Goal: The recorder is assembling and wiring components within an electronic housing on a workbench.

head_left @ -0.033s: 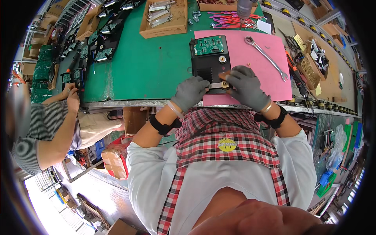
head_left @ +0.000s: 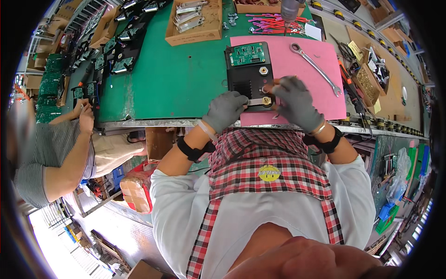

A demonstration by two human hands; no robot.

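A black metal plate [head_left: 237, 74] lies at the front of the bench, bearing a green circuit board [head_left: 247, 54] at its far end and a hex nut fitting [head_left: 264, 70] on its right side. My gloved left hand [head_left: 226, 109] is closed at the plate's near left corner, pinching the end of a flat silver metal strip [head_left: 255, 102]. That strip reaches across to a brass nut [head_left: 266, 101] at the near right corner. Just right of the nut is my gloved right hand [head_left: 297, 103], somewhat blurred, its bare fingertips apart with nothing seen between them.
Under the plate lies a pink sheet [head_left: 306, 69] holding a combination wrench [head_left: 316, 69]. Metal brackets fill a cardboard box [head_left: 194, 37]; red wires [head_left: 274, 24] lie farther right. A power driver [head_left: 290, 10] hangs above. At left, a co-worker [head_left: 55, 149] handles similar boards.
My right hand has come off the brass nut and moved slightly right, its fingers spreading. The nut now shows plainly. My left hand stays put on the strip.
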